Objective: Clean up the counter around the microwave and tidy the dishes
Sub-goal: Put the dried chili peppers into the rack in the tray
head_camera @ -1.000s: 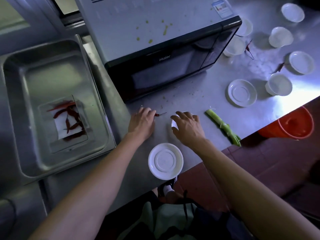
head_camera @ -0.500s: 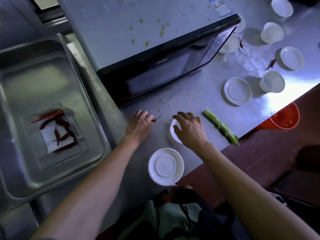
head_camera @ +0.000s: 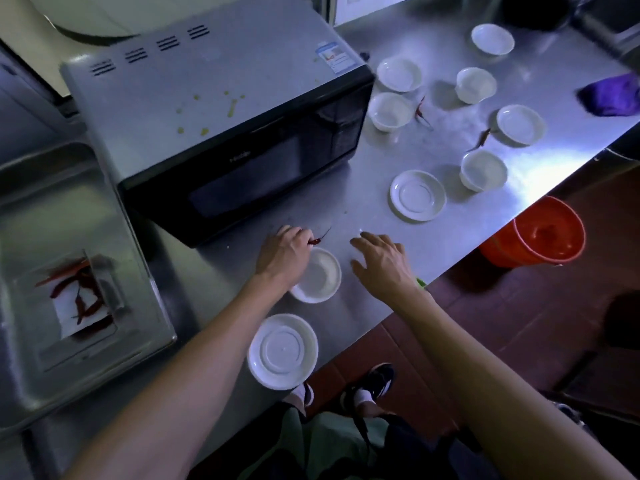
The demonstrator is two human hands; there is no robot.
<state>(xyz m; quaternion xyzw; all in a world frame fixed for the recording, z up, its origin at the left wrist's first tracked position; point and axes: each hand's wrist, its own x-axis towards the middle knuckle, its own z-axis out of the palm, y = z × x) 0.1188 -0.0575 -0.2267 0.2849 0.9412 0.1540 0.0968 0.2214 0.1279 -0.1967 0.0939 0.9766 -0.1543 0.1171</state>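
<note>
My left hand [head_camera: 284, 254] is in front of the black microwave [head_camera: 225, 140] and pinches a small red chili [head_camera: 317, 240] at its fingertips. A small white bowl [head_camera: 320, 277] sits upright on the steel counter [head_camera: 346, 209], partly under that hand. My right hand [head_camera: 381, 261] hovers just right of the bowl with fingers spread and holds nothing. A green vegetable piece [head_camera: 420, 282] peeks out beside its wrist. A white saucer [head_camera: 282, 351] lies near the counter's front edge.
A saucer [head_camera: 417, 195] and several white bowls, such as one bowl [head_camera: 483, 169], stand right of the microwave with two loose chilies [head_camera: 420, 109] among them. A steel tray [head_camera: 41, 341] on the left holds chilies on paper. An orange bucket [head_camera: 547, 233] stands on the floor. A purple cloth [head_camera: 609, 98] lies far right.
My right hand has come off the small bowl and moved right. The bowl now sits beside my left hand, which has the chili between its fingers. The view has tilted up.
</note>
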